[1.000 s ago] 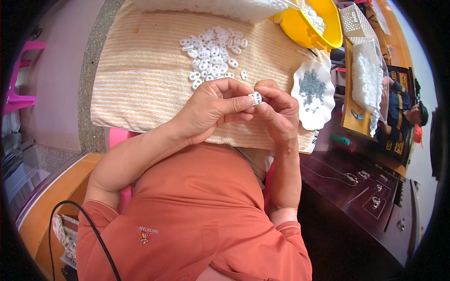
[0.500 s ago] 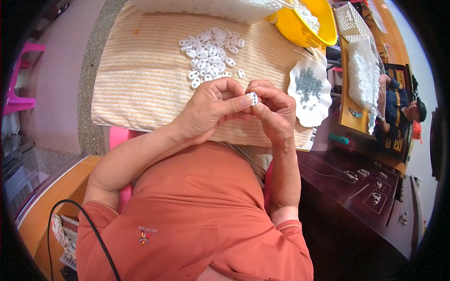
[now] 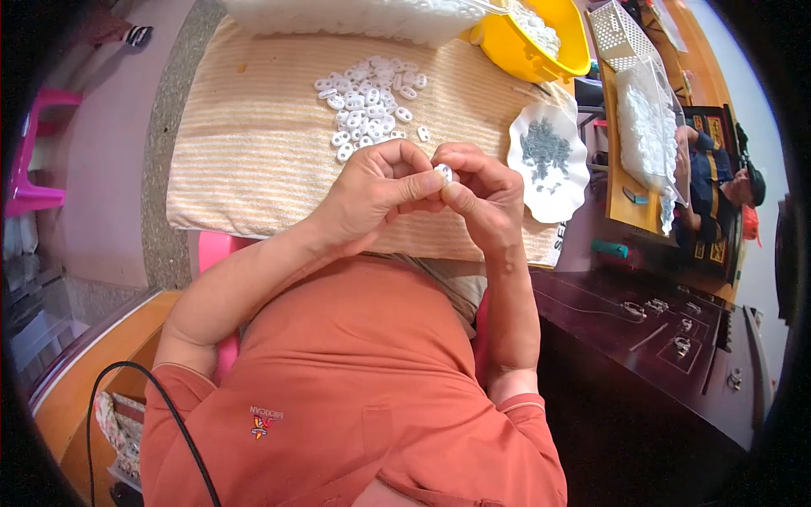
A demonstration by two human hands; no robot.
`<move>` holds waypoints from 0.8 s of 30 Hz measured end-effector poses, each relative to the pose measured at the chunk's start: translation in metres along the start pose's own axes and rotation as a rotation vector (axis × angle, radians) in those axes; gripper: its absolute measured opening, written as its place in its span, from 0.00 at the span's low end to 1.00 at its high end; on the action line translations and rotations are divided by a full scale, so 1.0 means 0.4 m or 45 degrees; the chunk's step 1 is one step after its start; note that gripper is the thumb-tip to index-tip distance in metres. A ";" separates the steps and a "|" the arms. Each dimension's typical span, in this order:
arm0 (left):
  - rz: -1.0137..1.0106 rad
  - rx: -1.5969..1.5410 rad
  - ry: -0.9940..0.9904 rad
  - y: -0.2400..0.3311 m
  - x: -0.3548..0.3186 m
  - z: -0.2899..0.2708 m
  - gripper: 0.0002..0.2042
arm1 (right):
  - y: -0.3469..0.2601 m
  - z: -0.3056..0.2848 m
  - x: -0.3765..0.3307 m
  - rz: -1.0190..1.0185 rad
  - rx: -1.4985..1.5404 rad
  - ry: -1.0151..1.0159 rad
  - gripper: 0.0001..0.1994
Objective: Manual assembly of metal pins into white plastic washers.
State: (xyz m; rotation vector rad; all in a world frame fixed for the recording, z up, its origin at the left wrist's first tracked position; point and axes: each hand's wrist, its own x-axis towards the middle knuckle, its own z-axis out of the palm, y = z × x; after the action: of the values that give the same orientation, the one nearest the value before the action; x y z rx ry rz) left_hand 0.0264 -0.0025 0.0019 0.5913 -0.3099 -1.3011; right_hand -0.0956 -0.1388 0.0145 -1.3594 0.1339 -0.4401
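An orange shirt [image 3: 363, 397] fills the lower middle of the frame, with a black cable [image 3: 160, 406] curling at its lower left. Both forearms rise from it toward the centre. There the left hand [image 3: 372, 198] and right hand [image 3: 481, 198] meet, fingertips together, pinched from both sides on one small white ring [image 3: 443, 173], which sits between the left thumb and the right forefinger, just above centre. Whether anything else is held inside the hands cannot be told.

The hands hover over the near edge of a striped cloth [image 3: 245, 144] that covers the worktop across the upper middle. Beyond the hands, at upper centre, a loose pile of white rings [image 3: 367, 114] lies on the cloth, well apart from the held one. To the right of the hands, a white scalloped dish [image 3: 541, 190] rests on the cloth's right edge and carries a heap of small grey parts [image 3: 545, 148].

Farther off, along the top edge, a long white tray [image 3: 338, 17] spans the cloth's far side, and a yellow bowl [image 3: 524, 59] with white pieces stands at upper right. Past it lie a white basket [image 3: 621, 34] and a clear bag [image 3: 646, 127] of white pieces. At the far right edge another person [image 3: 714, 182] sits. A pink stool [image 3: 38, 160] stands at the left edge.
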 end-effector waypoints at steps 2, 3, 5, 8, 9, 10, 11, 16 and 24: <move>0.003 0.009 -0.002 0.005 0.004 0.003 0.05 | 0.002 -0.001 0.000 0.023 0.010 0.033 0.13; 0.003 0.012 -0.006 0.007 0.005 0.005 0.05 | 0.006 -0.004 -0.002 0.040 -0.007 0.078 0.12; -0.001 0.119 0.071 0.010 0.003 0.006 0.05 | 0.008 -0.002 -0.002 0.054 -0.021 0.123 0.12; 0.072 0.239 0.091 0.009 0.000 0.016 0.07 | 0.002 0.004 -0.001 -0.004 -0.005 0.109 0.11; 0.073 0.243 0.085 0.010 -0.002 0.024 0.07 | 0.001 0.005 -0.005 -0.004 0.012 0.158 0.11; 0.130 0.366 0.133 0.013 -0.007 0.035 0.08 | 0.000 0.006 -0.006 -0.006 0.030 0.206 0.11; 0.188 0.488 0.180 0.017 -0.012 0.046 0.10 | -0.003 0.006 -0.006 -0.016 0.029 0.207 0.11; 0.783 0.630 0.354 0.045 -0.071 0.136 0.10 | -0.004 -0.001 -0.002 0.007 0.062 0.432 0.10; 1.780 2.031 0.822 0.157 -0.348 0.281 0.14 | 0.010 0.003 0.009 0.120 0.158 0.421 0.11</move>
State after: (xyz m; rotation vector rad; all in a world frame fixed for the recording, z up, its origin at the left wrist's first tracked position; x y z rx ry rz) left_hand -0.0178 0.1143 0.1446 1.6103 -0.9645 0.7558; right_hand -0.0910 -0.1383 0.0113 -1.1457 0.4342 -0.5822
